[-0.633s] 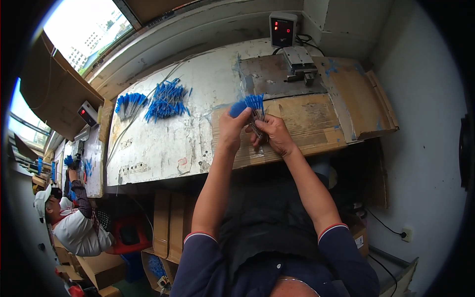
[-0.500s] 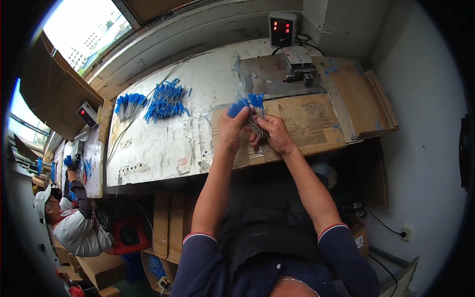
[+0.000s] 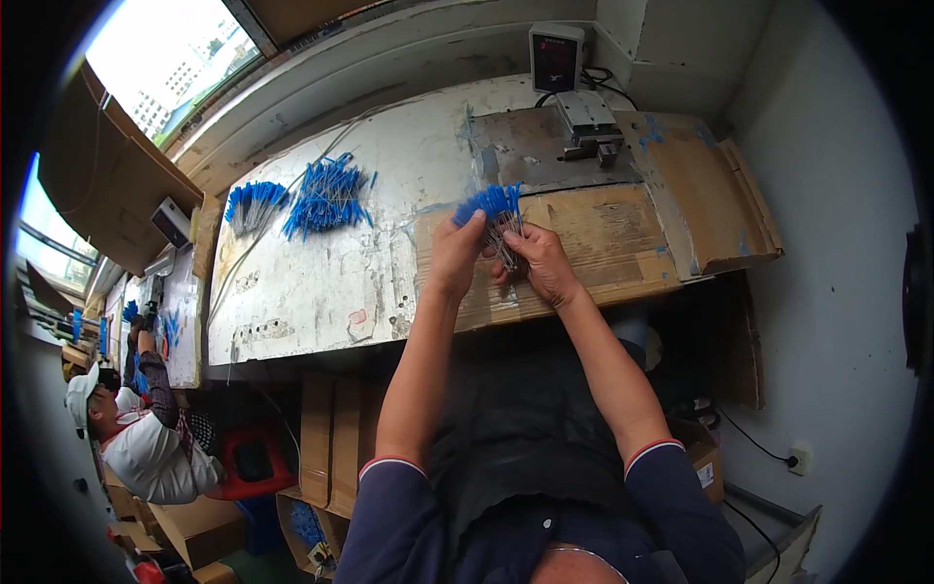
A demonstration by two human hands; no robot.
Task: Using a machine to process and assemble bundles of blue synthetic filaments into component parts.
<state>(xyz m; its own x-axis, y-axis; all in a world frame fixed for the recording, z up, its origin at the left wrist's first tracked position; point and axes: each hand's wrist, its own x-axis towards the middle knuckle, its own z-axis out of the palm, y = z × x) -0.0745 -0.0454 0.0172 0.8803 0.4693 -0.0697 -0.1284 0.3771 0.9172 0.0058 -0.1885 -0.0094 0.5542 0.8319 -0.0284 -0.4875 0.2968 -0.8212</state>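
A fanned bundle of thin metal wires with blue ends (image 3: 500, 202) is between my two hands, blue ends pointing away from me. My left hand (image 3: 452, 255) closes on its left side, the thumb near the blue ends. My right hand (image 3: 545, 265) grips the bare wire lower down, thumb on top and fingers beneath. Some fingers are hidden behind the wires. Both hands are over the cardboard sheet (image 3: 603, 234) at the bench's front edge. To the left lie a large loose pile of blue-ended wires (image 3: 329, 198) and a smaller, neater bunch of blue-ended wires (image 3: 255, 206).
A small metal device (image 3: 587, 117) stands on a metal plate (image 3: 516, 146) at the back, beside a black display box (image 3: 556, 60) with cables. A folded cardboard piece (image 3: 696, 195) covers the bench's right end. At far left a person (image 3: 146, 438) works at another bench.
The blue ends in my hands, in two clusters with a gap before, now form one continuous fan. My arms stay nearly in place; the piles on the bench are unchanged.
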